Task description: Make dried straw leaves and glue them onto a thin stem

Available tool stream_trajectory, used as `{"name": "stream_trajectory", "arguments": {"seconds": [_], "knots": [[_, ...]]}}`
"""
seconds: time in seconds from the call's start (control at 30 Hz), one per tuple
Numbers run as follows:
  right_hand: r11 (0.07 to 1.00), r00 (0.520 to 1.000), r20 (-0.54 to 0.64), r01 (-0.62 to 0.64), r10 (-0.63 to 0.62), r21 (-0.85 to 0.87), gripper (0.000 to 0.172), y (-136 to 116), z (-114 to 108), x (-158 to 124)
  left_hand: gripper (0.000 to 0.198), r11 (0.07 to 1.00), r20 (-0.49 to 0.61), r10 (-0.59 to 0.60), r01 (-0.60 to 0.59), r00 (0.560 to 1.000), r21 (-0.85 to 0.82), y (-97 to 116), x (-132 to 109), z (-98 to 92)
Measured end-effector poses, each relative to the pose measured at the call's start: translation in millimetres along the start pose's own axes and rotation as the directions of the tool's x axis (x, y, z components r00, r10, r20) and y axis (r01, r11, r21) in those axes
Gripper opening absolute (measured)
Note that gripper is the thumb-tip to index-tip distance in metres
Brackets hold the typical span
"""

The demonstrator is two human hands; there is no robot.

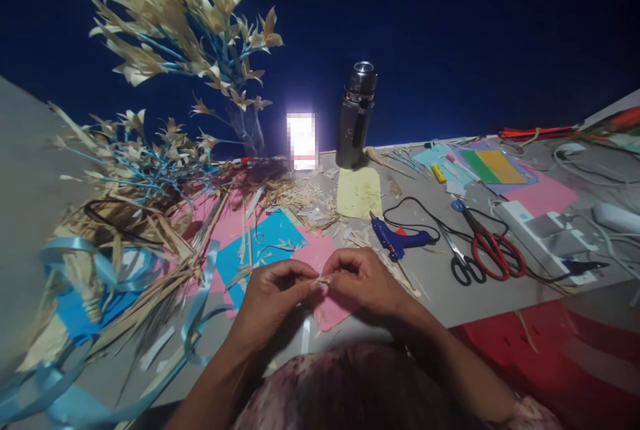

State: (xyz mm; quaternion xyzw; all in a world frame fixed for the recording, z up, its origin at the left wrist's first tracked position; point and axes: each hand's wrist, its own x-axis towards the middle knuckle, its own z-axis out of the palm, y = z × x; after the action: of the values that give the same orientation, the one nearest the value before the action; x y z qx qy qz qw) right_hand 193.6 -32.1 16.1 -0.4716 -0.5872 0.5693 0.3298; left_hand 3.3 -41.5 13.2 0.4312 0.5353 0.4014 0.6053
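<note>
My left hand and my right hand meet at the front of the table, above a pink paper sheet. Thumbs and fingertips of both are closed in a pinch on one small pale piece of dried husk. Most of that piece is hidden by the fingers. Left of my left hand lies a blue paper sheet with husk scraps on it. Beyond my right hand a blue hot glue gun rests on its side, its nozzle pointing toward a stained yellow sheet.
Husk flowers on blue stems stand at back left, near light-blue ribbon and dried leaves. A steel thermos is at the back beside a glowing screen. Scissors and a power strip lie at right.
</note>
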Motion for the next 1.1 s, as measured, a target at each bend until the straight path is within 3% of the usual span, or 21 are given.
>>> {"name": "stream_trajectory", "arguments": {"seconds": [0.1,0.33,0.57,0.77,1.1], "knots": [[0.999,0.999,0.026,-0.024,0.025,-0.026,0.011,-1.7,-2.8,0.6,0.013,0.999,0.039,0.016,-0.017,0.999,0.042,-4.0,0.1,-0.9],[0.991,1.0,-0.016,-0.021,0.023,0.134,0.018,10.2,-3.1,6.9,0.024,0.947,0.15,-0.07,0.113,0.986,-0.302,-21.7,10.2,3.3],[0.969,0.993,-0.104,-0.037,0.064,0.245,0.015,16.3,-1.4,12.7,0.026,0.87,0.186,-0.117,0.191,0.976,-0.455,-20.5,18.3,10.4],[0.936,0.996,-0.083,0.012,0.019,0.353,0.014,14.0,-1.1,14.8,0.025,0.804,0.203,-0.122,0.217,0.972,-0.554,-16.9,21.4,16.6],[0.98,0.984,-0.177,0.045,-0.01,0.194,0.015,14.1,3.6,17.5,0.025,0.789,0.245,-0.096,0.224,0.965,-0.572,-21.8,22.1,20.6]]}}
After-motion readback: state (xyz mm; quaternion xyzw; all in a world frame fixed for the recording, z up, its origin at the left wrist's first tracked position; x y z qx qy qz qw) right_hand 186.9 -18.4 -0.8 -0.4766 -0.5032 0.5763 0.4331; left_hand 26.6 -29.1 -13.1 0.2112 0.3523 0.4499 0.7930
